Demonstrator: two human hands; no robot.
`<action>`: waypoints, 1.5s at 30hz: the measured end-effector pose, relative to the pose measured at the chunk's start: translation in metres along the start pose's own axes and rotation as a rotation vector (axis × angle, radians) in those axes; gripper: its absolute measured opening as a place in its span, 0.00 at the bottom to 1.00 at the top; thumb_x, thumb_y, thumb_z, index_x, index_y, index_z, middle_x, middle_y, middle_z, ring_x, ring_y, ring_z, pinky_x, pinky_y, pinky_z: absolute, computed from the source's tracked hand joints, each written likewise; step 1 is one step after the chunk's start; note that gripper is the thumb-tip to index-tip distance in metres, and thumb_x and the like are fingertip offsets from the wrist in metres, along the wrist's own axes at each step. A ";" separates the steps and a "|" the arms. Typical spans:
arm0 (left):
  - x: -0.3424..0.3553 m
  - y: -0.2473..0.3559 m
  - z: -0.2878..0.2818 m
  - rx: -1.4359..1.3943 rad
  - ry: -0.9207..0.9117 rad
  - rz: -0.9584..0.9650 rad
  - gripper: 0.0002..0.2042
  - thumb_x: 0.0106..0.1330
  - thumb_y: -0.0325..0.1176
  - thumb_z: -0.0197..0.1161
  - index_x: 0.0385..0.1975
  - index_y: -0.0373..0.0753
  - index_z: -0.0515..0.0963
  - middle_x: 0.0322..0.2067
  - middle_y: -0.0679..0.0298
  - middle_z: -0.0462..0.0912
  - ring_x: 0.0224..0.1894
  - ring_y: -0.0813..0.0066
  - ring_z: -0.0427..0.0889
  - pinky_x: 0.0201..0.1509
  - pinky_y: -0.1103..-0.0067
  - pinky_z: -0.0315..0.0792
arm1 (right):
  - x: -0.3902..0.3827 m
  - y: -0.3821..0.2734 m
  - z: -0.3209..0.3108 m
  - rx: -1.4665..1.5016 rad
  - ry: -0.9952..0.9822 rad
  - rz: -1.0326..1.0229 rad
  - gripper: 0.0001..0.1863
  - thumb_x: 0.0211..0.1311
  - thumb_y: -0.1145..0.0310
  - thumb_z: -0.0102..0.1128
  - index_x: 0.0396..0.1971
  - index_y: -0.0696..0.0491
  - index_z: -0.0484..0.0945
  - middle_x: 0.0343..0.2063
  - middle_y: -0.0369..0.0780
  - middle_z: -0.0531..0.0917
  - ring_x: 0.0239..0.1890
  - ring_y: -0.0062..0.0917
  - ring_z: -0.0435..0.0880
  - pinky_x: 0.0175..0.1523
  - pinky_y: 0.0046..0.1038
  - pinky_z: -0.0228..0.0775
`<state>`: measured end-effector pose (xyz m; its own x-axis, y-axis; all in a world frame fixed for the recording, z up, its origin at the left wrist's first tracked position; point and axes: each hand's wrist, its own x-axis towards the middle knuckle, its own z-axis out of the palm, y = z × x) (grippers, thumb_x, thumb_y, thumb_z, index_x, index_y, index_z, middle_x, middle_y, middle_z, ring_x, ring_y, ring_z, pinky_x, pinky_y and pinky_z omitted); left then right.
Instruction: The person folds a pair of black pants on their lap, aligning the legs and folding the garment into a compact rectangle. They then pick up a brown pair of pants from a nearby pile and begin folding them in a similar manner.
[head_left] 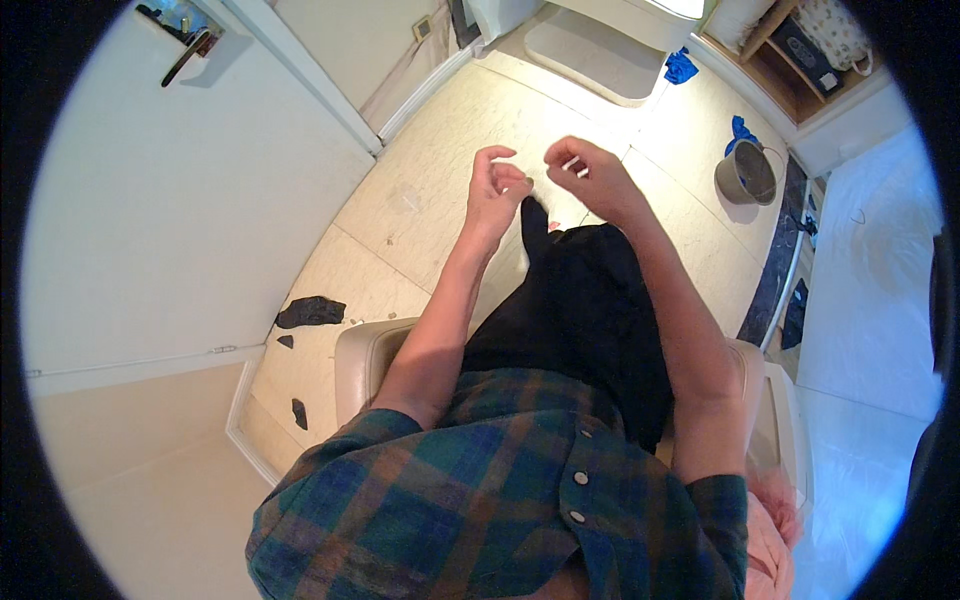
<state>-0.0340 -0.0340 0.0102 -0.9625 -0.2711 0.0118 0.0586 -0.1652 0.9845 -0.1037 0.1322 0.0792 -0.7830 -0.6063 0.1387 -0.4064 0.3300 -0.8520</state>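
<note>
My left hand (493,200) and right hand (598,182), both half-open, visibly holding nothing, hover before my black trousers (570,305), seemingly for clearance.

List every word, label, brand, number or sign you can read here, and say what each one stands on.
Readable text: none.
Dark box-shaped item on the wooden shelf, upper right: a pale marking shows, but it is too small and blurred to read.
Bucket: no lettering that can be made out.
Plaid shirt: no lettering that can be made out.
</note>
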 end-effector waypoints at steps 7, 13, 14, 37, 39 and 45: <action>-0.028 -0.128 -0.041 0.295 0.047 -0.793 0.27 0.57 0.52 0.69 0.43 0.36 0.69 0.24 0.63 0.75 0.23 0.74 0.75 0.27 0.77 0.72 | -0.043 0.085 0.043 -0.414 -0.102 0.237 0.12 0.58 0.66 0.62 0.38 0.54 0.76 0.35 0.46 0.80 0.41 0.37 0.81 0.47 0.36 0.73; -0.068 -0.148 -0.017 -0.328 -0.126 -1.090 0.20 0.64 0.48 0.63 0.39 0.35 0.73 0.14 0.65 0.72 0.16 0.74 0.75 0.15 0.82 0.65 | -0.065 0.112 0.069 -0.709 -0.183 0.226 0.15 0.58 0.63 0.61 0.44 0.51 0.77 0.38 0.45 0.83 0.41 0.40 0.82 0.47 0.37 0.73; -0.070 -0.130 -0.008 -0.526 -0.059 -1.067 0.17 0.66 0.44 0.62 0.40 0.35 0.72 0.15 0.64 0.73 0.17 0.72 0.76 0.16 0.83 0.65 | -0.064 0.111 0.070 -0.624 -0.204 0.263 0.15 0.59 0.63 0.61 0.45 0.51 0.77 0.37 0.45 0.83 0.40 0.40 0.82 0.48 0.36 0.74; 0.010 0.037 0.015 0.149 0.010 0.272 0.13 0.63 0.18 0.57 0.45 0.39 0.72 0.31 0.68 0.80 0.32 0.84 0.76 0.38 0.85 0.71 | 0.000 -0.016 0.002 -0.050 0.189 -0.156 0.15 0.57 0.79 0.57 0.45 0.51 0.77 0.33 0.42 0.79 0.35 0.36 0.80 0.42 0.33 0.72; 0.011 0.035 0.015 0.333 0.016 0.333 0.08 0.63 0.19 0.58 0.40 0.38 0.76 0.30 0.70 0.80 0.33 0.85 0.75 0.40 0.85 0.70 | -0.004 -0.022 -0.007 -0.228 0.059 -0.156 0.15 0.57 0.78 0.57 0.44 0.52 0.77 0.37 0.44 0.79 0.39 0.41 0.80 0.46 0.36 0.72; 0.007 0.044 0.015 0.300 -0.029 0.343 0.05 0.63 0.21 0.60 0.36 0.38 0.77 0.30 0.71 0.79 0.35 0.86 0.76 0.42 0.85 0.71 | -0.011 -0.030 -0.020 -0.429 -0.010 -0.128 0.11 0.57 0.71 0.61 0.41 0.54 0.79 0.34 0.44 0.79 0.37 0.38 0.81 0.43 0.34 0.73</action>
<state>-0.0420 -0.0285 0.0563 -0.9080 -0.2345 0.3472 0.3004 0.2131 0.9297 -0.0925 0.1431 0.1133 -0.7097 -0.6684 0.2227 -0.6601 0.5206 -0.5415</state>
